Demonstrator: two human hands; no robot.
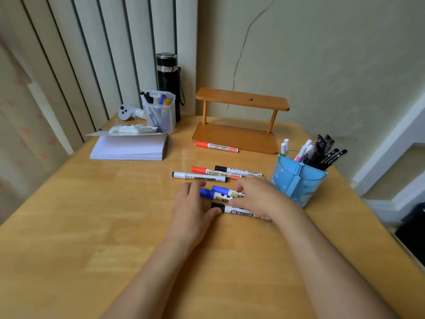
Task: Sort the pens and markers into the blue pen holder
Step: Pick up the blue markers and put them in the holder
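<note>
1. Head view: the blue pen holder [296, 180] stands at the right side of the counter [92, 215], with pens [322, 153] upright in its rear compartments.
2. The left hand [193, 203] lies flat. Its fingers are straight and slightly apart beside the caps of two blue-capped markers [208, 193], and its thumb touches the cap of a black-capped marker [226, 208].
3. The right hand [257, 196] covers those barrels with its fingers bent; it is unclear whether they clamp any marker.
4. Three loose markers [218, 173] lie side by side just beyond the hands. A red marker [217, 147] lies on the base of the wooden shelf [241, 100].
</note>
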